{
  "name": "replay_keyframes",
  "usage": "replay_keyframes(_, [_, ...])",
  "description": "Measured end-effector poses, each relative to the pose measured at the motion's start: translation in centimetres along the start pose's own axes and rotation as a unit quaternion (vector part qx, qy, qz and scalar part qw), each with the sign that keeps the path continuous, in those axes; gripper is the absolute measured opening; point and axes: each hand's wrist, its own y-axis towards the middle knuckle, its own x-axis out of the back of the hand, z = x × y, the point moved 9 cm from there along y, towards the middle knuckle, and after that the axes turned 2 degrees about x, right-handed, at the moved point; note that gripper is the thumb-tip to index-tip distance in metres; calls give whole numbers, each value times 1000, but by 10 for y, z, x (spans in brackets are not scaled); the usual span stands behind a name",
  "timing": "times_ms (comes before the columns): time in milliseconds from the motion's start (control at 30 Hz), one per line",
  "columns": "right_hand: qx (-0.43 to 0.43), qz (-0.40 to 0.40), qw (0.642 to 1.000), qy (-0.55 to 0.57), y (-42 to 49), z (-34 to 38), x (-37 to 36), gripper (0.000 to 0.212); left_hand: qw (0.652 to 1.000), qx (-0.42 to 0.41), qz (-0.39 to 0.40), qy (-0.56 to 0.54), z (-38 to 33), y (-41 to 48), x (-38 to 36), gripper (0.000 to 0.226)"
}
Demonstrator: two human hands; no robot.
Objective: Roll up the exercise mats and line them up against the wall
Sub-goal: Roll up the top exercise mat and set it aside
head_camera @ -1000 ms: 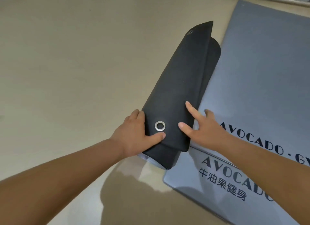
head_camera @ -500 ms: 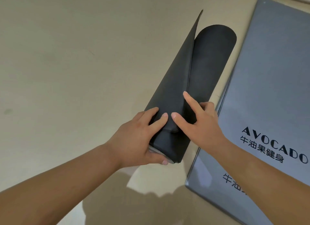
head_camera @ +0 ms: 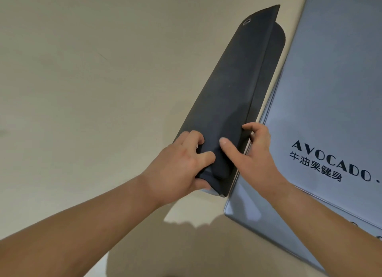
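Note:
A grey exercise mat [head_camera: 330,86] with dark "AVOCADO" lettering lies flat on the floor at the right. Its left end is curled over into a loose black roll [head_camera: 231,95], dark underside outward, running from near me to the far upper middle. A metal eyelet [head_camera: 246,21] shows at the roll's far corner. My left hand [head_camera: 179,165] grips the near end of the roll from the left, thumb on top. My right hand [head_camera: 254,154] presses the same end from the right, fingers curled over the fold edge.
Bare beige floor [head_camera: 82,80] stretches to the left and ahead of the roll. A second grey mat edge [head_camera: 258,214] shows beneath the printed mat at the lower right. My shadow falls on the floor near the bottom.
The raised flap has come down flatter onto the roll, which has moved right toward the lettering. Both hands shifted from fingertip contact to gripping the near end.

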Motion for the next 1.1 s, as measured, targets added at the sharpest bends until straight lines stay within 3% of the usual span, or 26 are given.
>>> replay_keyframes(67, [-33, -12, 999, 4, 0, -5, 2, 78, 1000, -12, -23, -2, -6, -13, -1, 49])
replay_keyframes(133, [-59, 29, 998, -6, -2, -6, -8, 99, 999, -17, -40, -7, -8, -32, -1, 50])
replay_keyframes(200, [-52, 76, 994, -57, -9, 3, -25, 99, 998, -13, -63, -15, -1, -48, 3, 52])
replay_keyframes(300, [-21, 83, 984, -153, -7, 21, -44, 97, 996, 25, -75, -41, 23, -64, 13, 56])
replay_keyframes(433, [41, 67, 964, -255, 6, 45, -76, 94, 977, 197, -4, -80, 52, -78, 31, 75])
replay_keyframes(533, [142, 57, 964, -216, 9, 78, -93, 87, 939, 338, 33, -54, 72, -81, 40, 80])
replay_keyframes(600, [175, 59, 963, -195, 15, 83, -96, 84, 919, 386, 21, -77, 93, -85, 44, 77])
replay_keyframes(700, [34, 158, 972, -169, 23, 56, -110, 88, 903, 383, 2, -195, 118, -94, 47, 87])
replay_keyframes(767, [1, 179, 970, -165, 21, 53, -123, 89, 902, 379, 9, -209, 127, -101, 47, 85])
replay_keyframes(833, [43, 142, 967, -205, 24, 71, -139, 87, 915, 385, -8, -118, 134, -110, 54, 74])
replay_keyframes(900, [106, 97, 945, -293, 34, 96, -155, 87, 938, 338, -72, -3, 130, -112, 71, 63])
replay_keyframes(967, [129, 112, 923, -345, 46, 111, -176, 80, 954, 280, -104, 9, 119, -110, 78, 55])
replay_keyframes(1033, [208, 130, 912, -328, 50, 132, -190, 60, 945, 317, -70, -26, 131, -115, 70, 67])
replay_keyframes(1100, [284, 91, 918, -261, 48, 143, -186, 48, 926, 375, -34, -36, 150, -124, 62, 92])
